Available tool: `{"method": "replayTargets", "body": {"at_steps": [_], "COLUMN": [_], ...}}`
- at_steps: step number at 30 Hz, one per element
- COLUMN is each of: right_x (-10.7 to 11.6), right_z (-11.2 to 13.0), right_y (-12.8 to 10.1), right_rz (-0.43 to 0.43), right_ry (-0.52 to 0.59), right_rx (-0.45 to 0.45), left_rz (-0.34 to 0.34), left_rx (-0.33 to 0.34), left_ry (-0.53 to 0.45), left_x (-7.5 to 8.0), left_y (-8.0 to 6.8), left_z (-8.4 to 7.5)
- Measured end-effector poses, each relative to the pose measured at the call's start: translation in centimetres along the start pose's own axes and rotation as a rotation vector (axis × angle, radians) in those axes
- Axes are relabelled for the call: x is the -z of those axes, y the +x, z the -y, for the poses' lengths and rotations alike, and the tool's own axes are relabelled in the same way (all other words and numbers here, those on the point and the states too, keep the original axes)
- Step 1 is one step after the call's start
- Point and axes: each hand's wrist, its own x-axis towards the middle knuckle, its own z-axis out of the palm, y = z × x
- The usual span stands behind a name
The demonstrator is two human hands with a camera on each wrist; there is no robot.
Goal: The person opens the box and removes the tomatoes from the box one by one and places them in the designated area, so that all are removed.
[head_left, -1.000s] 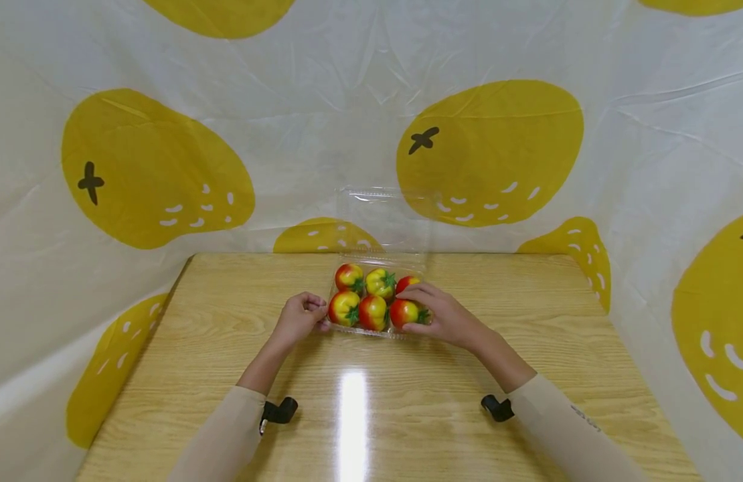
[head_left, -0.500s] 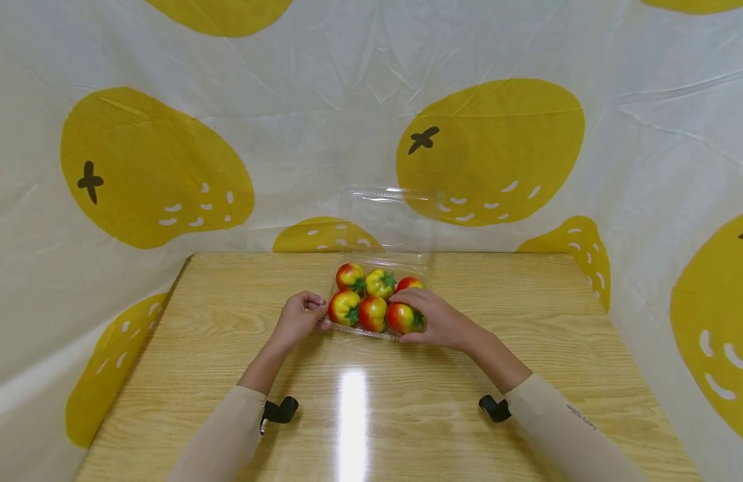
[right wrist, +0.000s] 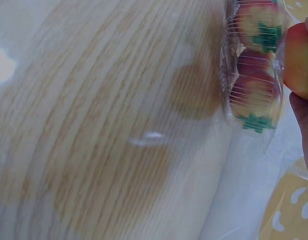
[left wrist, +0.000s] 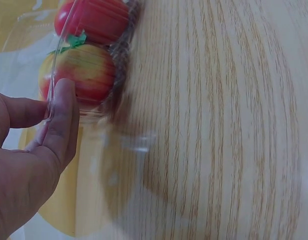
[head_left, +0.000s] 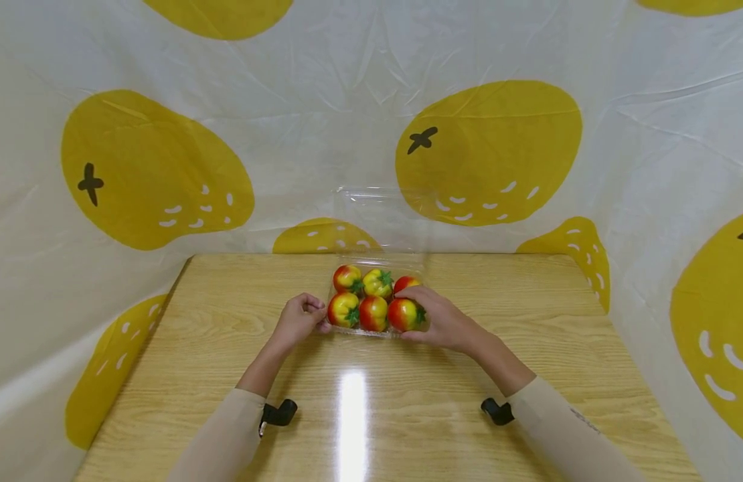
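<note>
A clear plastic clamshell box point(head_left: 376, 260) stands on the wooden table point(head_left: 215, 314), its lid point(head_left: 383, 221) raised at the back. Several red-and-yellow tomatoes lie in it in two rows. My right hand point(head_left: 421, 314) curls round the front right tomato point(head_left: 401, 314); in the right wrist view that tomato point(right wrist: 299, 60) sits against my fingers point(right wrist: 305, 127), beside the box wall point(right wrist: 251, 75). My left hand point(head_left: 316, 314) pinches the box's left rim point(left wrist: 53, 90) between thumb point(left wrist: 61, 117) and finger, next to the front left tomato point(head_left: 343, 309).
A white cloth point(head_left: 323, 100) printed with big yellow fruit hangs behind and at both sides of the table. Black wrist camera mounts point(head_left: 279, 412) point(head_left: 497, 411) sit on my sleeves. Bare wood point(head_left: 359, 415) with a glare stripe lies between my forearms.
My right hand has curled closer round the front right tomato and shifted a little left. The left hand has stayed at the rim.
</note>
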Motion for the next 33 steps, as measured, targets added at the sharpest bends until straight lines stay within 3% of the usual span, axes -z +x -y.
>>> {"method": "replayTargets", "body": {"at_steps": [9,24,33], "right_x": [1.6,4.2,5.8], "right_z": [0.2,-1.7,-3.8], "right_y": [-1.1,-3.8,-5.2], "right_rz": [-0.045,-0.173,-0.19], "right_ry": [-0.001,-0.04,-0.058], "right_rx": [-0.012,-0.056,-0.18], "left_rz": [0.012,0.01,0.023], "left_rx": [-0.004,-0.01,-0.016], "left_ry": [-0.005,0.02,-0.001], "left_x": [0.0,0.5,0.6], "left_y": [0.0,-0.4,-0.4], "left_z": [0.1,0.3,0.0]}}
